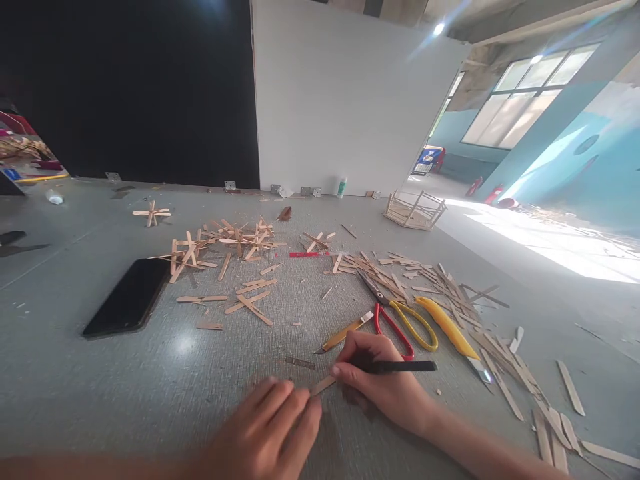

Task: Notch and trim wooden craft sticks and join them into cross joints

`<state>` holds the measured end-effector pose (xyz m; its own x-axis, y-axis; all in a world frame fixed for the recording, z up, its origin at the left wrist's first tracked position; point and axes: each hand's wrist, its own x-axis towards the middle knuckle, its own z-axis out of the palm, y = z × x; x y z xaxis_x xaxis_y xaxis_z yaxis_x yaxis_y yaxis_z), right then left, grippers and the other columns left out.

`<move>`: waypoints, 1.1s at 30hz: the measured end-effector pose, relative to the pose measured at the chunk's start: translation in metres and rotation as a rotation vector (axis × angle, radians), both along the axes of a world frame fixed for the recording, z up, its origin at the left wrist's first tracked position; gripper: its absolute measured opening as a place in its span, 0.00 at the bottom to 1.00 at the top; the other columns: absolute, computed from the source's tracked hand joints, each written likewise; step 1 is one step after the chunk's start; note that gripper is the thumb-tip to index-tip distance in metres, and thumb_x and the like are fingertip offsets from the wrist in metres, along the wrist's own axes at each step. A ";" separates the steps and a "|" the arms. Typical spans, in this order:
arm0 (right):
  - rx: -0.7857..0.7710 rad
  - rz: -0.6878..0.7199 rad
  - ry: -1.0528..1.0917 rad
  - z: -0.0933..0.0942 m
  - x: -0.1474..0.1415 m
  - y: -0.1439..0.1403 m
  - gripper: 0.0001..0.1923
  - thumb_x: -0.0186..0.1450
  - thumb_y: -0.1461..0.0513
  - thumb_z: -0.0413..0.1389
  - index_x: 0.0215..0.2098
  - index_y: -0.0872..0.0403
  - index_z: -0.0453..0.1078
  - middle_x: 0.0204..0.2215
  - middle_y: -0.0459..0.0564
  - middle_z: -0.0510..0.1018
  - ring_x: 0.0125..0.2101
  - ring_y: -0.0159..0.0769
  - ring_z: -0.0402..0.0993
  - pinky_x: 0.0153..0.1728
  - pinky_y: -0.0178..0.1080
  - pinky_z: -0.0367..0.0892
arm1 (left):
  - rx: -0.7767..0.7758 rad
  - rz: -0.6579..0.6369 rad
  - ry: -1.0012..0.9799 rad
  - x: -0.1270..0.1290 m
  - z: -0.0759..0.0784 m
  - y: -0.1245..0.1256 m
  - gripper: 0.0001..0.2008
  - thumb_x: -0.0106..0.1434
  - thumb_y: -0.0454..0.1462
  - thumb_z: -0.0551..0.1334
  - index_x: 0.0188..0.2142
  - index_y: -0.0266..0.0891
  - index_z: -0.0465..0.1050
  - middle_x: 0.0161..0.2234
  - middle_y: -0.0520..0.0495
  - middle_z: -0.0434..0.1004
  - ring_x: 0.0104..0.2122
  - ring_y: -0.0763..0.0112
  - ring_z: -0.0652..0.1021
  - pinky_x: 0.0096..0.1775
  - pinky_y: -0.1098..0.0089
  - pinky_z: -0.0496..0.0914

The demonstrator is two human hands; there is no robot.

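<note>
My right hand (pixel 380 380) is closed around a black pen (pixel 405 366), its rear end sticking out to the right; its tip is hidden by my fingers. Under the fingertips of my left hand (pixel 270 427) lies a short wooden craft stick (pixel 323 385), pinned between the two hands on the grey tabletop. A small dark flat strip (pixel 300 363) rests just beyond it. Behind my right hand are a yellow craft knife (pixel 345 331) and scissors (pixel 395 320) with one red and one yellow handle. To their right sits a larger yellow utility knife (pixel 447 327) with its blade out.
Loose craft sticks (pixel 505 360) spread along the right, and more sticks (pixel 240 240) pile at the back left. A black phone (pixel 127 297) lies at left. Farther back stand a glue stick (pixel 342 187), a small stick-built frame (pixel 415 211) and an upright white panel (pixel 350 100).
</note>
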<state>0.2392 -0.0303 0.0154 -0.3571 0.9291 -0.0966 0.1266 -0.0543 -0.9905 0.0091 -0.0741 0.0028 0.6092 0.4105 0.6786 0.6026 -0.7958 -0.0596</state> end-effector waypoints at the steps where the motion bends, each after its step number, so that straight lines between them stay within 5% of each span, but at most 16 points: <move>1: 0.004 0.003 0.013 0.000 0.000 0.001 0.22 0.62 0.48 0.67 0.28 0.53 0.66 0.17 0.37 0.67 0.13 0.24 0.61 0.14 0.29 0.55 | 0.019 -0.014 0.006 0.001 -0.001 -0.002 0.19 0.76 0.29 0.47 0.43 0.35 0.77 0.37 0.48 0.85 0.36 0.65 0.82 0.42 0.64 0.75; 5: 0.030 -0.012 0.025 0.002 0.000 0.002 0.23 0.62 0.46 0.67 0.27 0.53 0.65 0.19 0.38 0.68 0.13 0.22 0.60 0.12 0.29 0.55 | 0.058 -0.032 0.060 0.005 -0.009 -0.005 0.21 0.78 0.35 0.46 0.43 0.36 0.79 0.39 0.48 0.86 0.39 0.66 0.83 0.45 0.66 0.75; 14: 0.079 -0.195 -0.125 -0.001 -0.005 0.009 0.19 0.70 0.48 0.57 0.28 0.52 0.66 0.18 0.40 0.71 0.14 0.26 0.62 0.14 0.30 0.56 | 0.079 -0.103 0.113 0.004 -0.008 0.002 0.18 0.74 0.31 0.49 0.43 0.33 0.80 0.39 0.47 0.86 0.42 0.65 0.84 0.52 0.63 0.77; 20: 0.155 -0.193 -0.271 0.004 -0.006 0.010 0.18 0.67 0.55 0.61 0.22 0.53 0.68 0.18 0.43 0.73 0.19 0.28 0.62 0.20 0.33 0.55 | 0.103 -0.056 0.075 0.004 -0.015 0.005 0.17 0.72 0.33 0.50 0.41 0.34 0.79 0.36 0.47 0.84 0.41 0.61 0.84 0.53 0.59 0.77; 33: 0.135 -0.170 -0.137 0.002 -0.006 0.006 0.27 0.69 0.40 0.54 0.25 0.50 0.60 0.15 0.37 0.61 0.12 0.25 0.53 0.13 0.32 0.45 | 0.110 0.045 0.043 0.004 -0.020 0.015 0.24 0.77 0.44 0.45 0.43 0.37 0.78 0.47 0.40 0.81 0.44 0.59 0.76 0.44 0.63 0.71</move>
